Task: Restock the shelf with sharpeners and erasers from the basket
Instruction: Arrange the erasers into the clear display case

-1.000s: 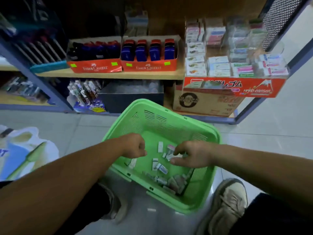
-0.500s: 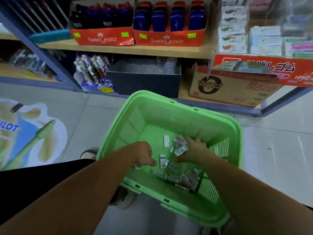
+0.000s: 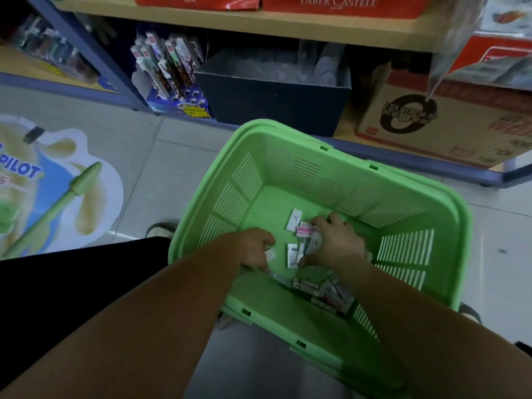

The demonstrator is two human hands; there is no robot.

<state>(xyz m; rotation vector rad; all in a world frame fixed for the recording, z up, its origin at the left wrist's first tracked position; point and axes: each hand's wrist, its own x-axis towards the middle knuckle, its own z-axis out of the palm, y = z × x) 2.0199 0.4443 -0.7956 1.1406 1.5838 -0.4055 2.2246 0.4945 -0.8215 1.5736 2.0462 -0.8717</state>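
Observation:
A green plastic basket (image 3: 408, 194) stands on the floor in front of the shelf (image 3: 259, 23). Small wrapped erasers and sharpeners (image 3: 322, 289) lie on its bottom, several heaped at the near right corner. Both my hands are down inside it. My left hand (image 3: 253, 249) is curled and pinches a small white packet at its fingertips. My right hand (image 3: 336, 243) grips a bunch of small packets (image 3: 306, 240), one with a pink label. A single white packet (image 3: 294, 220) lies flat just beyond my hands.
Under the shelf board stand a dark box (image 3: 270, 93), a display of carded pens (image 3: 169, 73) and a brown carton (image 3: 437, 122). Red Faber-Castell boxes (image 3: 339, 2) sit on the shelf above. A Pilot floor sticker (image 3: 43, 180) lies to the left.
The view has dipped lower and closer to the basket. My right hand has closed round more packets in the middle of the basket; my left hand stays curled beside it.

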